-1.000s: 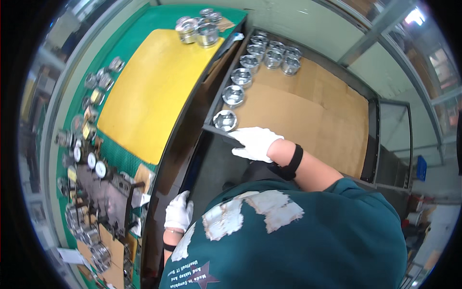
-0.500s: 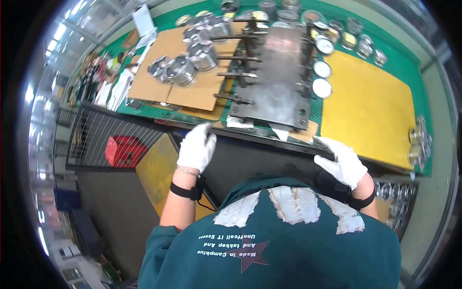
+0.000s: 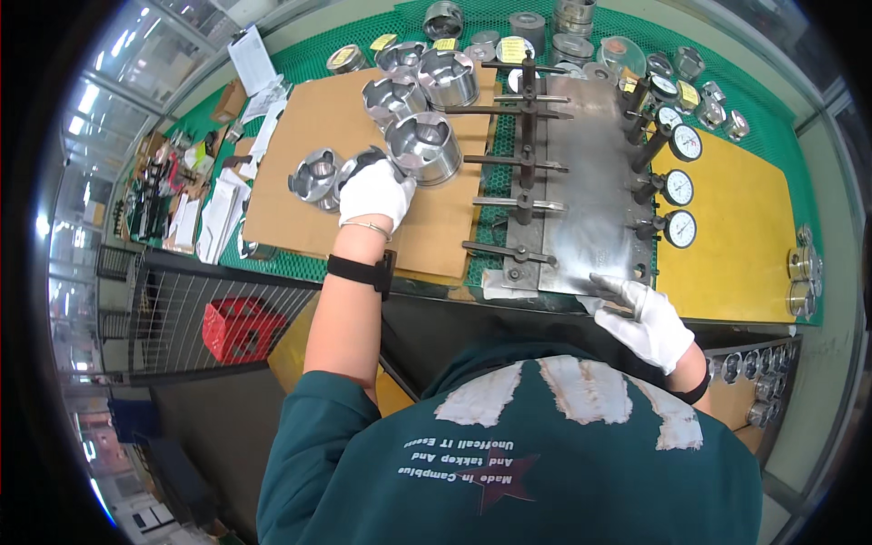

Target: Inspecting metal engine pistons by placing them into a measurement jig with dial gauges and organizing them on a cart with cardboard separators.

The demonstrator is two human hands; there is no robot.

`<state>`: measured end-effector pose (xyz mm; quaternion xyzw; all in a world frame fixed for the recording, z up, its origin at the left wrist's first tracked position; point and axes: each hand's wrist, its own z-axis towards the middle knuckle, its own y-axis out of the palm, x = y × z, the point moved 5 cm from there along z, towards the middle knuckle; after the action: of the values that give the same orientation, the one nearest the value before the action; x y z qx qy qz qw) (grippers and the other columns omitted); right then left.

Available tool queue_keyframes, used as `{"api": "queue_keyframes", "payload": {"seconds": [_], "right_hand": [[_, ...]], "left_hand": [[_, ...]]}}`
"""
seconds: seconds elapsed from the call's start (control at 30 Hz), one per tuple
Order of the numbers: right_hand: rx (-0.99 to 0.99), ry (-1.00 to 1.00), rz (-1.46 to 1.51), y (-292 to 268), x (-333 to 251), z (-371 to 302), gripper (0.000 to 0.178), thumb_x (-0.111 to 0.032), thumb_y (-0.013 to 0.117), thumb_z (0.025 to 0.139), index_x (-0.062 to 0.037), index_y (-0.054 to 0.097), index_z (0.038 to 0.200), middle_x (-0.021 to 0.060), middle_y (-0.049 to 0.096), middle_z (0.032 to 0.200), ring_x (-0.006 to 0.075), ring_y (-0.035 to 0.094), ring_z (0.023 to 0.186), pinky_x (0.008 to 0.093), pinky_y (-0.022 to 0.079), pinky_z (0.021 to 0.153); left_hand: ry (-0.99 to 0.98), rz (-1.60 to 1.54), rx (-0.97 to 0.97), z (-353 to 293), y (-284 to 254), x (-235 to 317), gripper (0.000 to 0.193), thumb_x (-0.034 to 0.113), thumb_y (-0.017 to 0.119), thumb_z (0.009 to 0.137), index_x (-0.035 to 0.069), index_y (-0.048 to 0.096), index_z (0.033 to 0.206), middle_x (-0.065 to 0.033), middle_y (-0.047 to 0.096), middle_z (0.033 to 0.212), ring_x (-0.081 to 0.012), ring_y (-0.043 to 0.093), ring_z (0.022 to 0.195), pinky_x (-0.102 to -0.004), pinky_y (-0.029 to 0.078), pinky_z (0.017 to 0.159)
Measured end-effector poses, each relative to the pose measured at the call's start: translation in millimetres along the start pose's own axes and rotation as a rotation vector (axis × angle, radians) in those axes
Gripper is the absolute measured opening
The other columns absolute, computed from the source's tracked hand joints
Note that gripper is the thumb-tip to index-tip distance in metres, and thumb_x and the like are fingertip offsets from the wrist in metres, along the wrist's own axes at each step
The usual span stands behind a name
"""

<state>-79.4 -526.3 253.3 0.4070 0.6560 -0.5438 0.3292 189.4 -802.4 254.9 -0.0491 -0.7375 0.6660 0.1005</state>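
Observation:
My left hand point(image 3: 374, 195), in a white glove, reaches over the brown cardboard point(image 3: 282, 109) and is closed on a silvery metal piston point(image 3: 362, 162), mostly hidden behind its fingers. Close on either side stand another piston point(image 3: 314, 178) and a taller piston point(image 3: 424, 148). Two more pistons, the nearer piston point(image 3: 391, 100) and the farther piston point(image 3: 449, 79), stand behind. My right hand point(image 3: 647, 325), also gloved, holds nothing. Its fingers are apart at the front edge of a grey steel plate point(image 3: 595, 173).
Dark clamp rods point(image 3: 518, 163) line the plate's left side, and several round dial gauges point(image 3: 678, 187) its right. A yellow mat point(image 3: 736, 218) covers the right of the green bench. Metal parts point(image 3: 572, 45) stand along the back. A red crate point(image 3: 238, 329) sits low left.
My left hand has moved forward from in front of the bench to the pistons and closed on one. My right hand stays near the plate's front edge. The view has shifted.

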Motion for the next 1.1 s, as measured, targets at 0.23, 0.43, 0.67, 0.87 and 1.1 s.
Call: {"api": "queue_keyframes", "payload": {"seconds": [0.23, 0.43, 0.67, 0.87, 1.1], "right_hand": [[-0.038, -0.037, -0.109, 17.4, -5.9, 7.3, 0.047, -0.024, 0.066, 0.09, -0.0024, 0.057, 0.13, 0.0243, 0.061, 0.124, 0.0356, 0.06, 0.117, 0.038, 0.047, 0.099], [-0.145, -0.19, -0.21, 11.4, -45.3, 25.4, 0.052, -0.024, 0.068, 0.09, -0.0042, 0.053, 0.136, 0.0204, 0.059, 0.129, 0.033, 0.06, 0.118, 0.0388, 0.047, 0.099], [0.29, -0.471, -0.015, -17.2, -43.7, 27.0, 0.131, -0.031, 0.087, 0.055, 0.0042, 0.008, 0.153, 0.0246, 0.024, 0.154, 0.0338, 0.028, 0.143, 0.0399, 0.022, 0.117], [0.289, -0.244, -0.257, -40.1, -18.4, 31.2, 0.105, -0.027, 0.084, 0.061, -0.0052, 0.031, 0.149, 0.0243, 0.043, 0.141, 0.0396, 0.042, 0.132, 0.0436, 0.038, 0.109], [0.319, -0.168, -0.651, -30.4, -11.5, 64.9, 0.091, -0.036, 0.081, 0.067, -0.0089, 0.04, 0.144, 0.0266, 0.048, 0.129, 0.0459, 0.057, 0.111, 0.0469, 0.05, 0.094]], "left_hand": [[0.259, 0.098, -0.055, -13.7, 22.6, -42.9, 0.039, 0.038, 0.058, 0.089, 0.006, 0.068, 0.109, -0.0202, 0.066, 0.109, -0.0381, 0.063, 0.103, -0.046, 0.05, 0.091], [0.738, -0.378, 0.279, -91.2, -30.3, -7.2, 0.041, 0.002, 0.057, 0.082, 0.007, 0.064, 0.122, -0.0149, 0.058, 0.082, -0.0302, 0.057, 0.076, -0.0396, 0.047, 0.068], [1.229, -0.76, 0.321, -140.6, -16.9, 99.8, 0.042, -0.01, 0.063, 0.071, -0.004, 0.062, 0.113, -0.0238, 0.064, 0.096, -0.0411, 0.062, 0.087, -0.0445, 0.051, 0.079], [0.42, -0.723, -0.739, -118.6, 43.4, 116.3, 0.039, 0.007, 0.071, 0.083, -0.002, 0.06, 0.119, -0.0135, 0.067, 0.102, -0.0167, 0.066, 0.084, -0.0312, 0.054, 0.073], [0.935, -0.455, 0.201, -117.0, 17.4, 183.0, 0.087, 0.022, 0.088, 0.055, 0.006, 0.049, 0.132, -0.0231, 0.049, 0.134, -0.0457, 0.053, 0.115, -0.0491, 0.047, 0.096]]}}
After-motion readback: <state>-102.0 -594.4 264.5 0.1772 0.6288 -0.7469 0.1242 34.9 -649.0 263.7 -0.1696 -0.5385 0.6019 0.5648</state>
